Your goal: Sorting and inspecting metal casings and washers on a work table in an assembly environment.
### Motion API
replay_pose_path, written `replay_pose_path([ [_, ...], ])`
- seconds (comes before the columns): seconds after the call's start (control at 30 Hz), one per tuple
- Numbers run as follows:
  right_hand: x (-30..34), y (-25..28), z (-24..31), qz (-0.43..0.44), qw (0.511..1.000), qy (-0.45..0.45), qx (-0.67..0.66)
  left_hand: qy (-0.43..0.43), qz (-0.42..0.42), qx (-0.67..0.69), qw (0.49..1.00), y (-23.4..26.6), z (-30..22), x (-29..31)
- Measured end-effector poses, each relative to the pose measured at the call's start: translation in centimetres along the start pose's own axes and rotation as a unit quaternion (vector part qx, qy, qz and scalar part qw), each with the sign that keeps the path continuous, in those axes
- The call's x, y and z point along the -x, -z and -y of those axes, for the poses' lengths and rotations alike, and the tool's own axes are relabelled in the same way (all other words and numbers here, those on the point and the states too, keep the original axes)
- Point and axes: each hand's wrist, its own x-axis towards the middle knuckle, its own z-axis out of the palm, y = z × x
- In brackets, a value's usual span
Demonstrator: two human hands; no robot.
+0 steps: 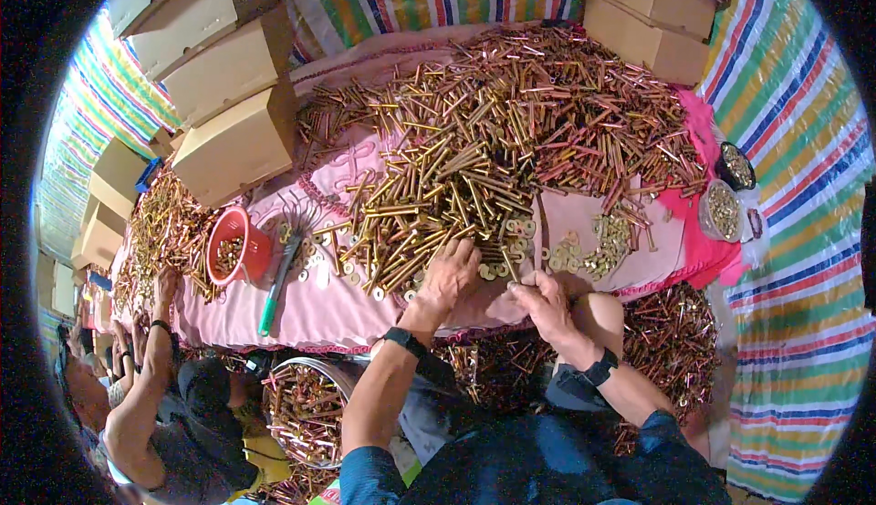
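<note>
A large heap of long brass-coloured bolts [456, 186] lies on the pink cloth [365, 318] in front of me. My left hand [450, 272] rests at the near edge of the heap with its fingers curled in; whatever is under the fingertips is hidden. To its right, my right hand [546, 309] is closed in a pinch on the lower end of a bolt [509, 263] that points away from me. Flat round washers [520, 229] are scattered beside and between my hands. A small pile of nuts [608, 245] lies farther right.
At left stand a red plastic basket [230, 248] with hardware and a green-handled wire rake [281, 272]. Cardboard boxes [239, 145] are stacked behind them. Clear tubs of small parts [721, 211] sit at right. More bolts fill a tub [306, 409] below. A co-worker [151, 405] works at left.
</note>
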Motion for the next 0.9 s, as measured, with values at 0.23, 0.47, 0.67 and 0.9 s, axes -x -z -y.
replay_pose_path([
  [0.23, -0.6, 1.3, -0.8, 0.009, 1.0, 0.022, -0.006, -0.067, 0.028, 0.029, 0.997, 1.3, 1.8, -3.3],
  [0.47, -0.5, 1.0, -0.4, 0.03, 0.999, -0.026, -0.031, 0.092, -0.145, -0.001, 0.985, 0.4, 7.5, -9.0],
  [0.67, -1.1, 0.8, -1.2, 0.01, 0.998, -0.05, -0.042, 0.076, -0.021, -0.017, 0.997, 0.7, 7.3, -7.8],
  [0.9, -0.9, 1.3, -0.8, 0.022, 0.999, 0.003, 0.028, 0.069, -0.063, 0.011, 0.996, 6.8, 1.3, -1.3],
])
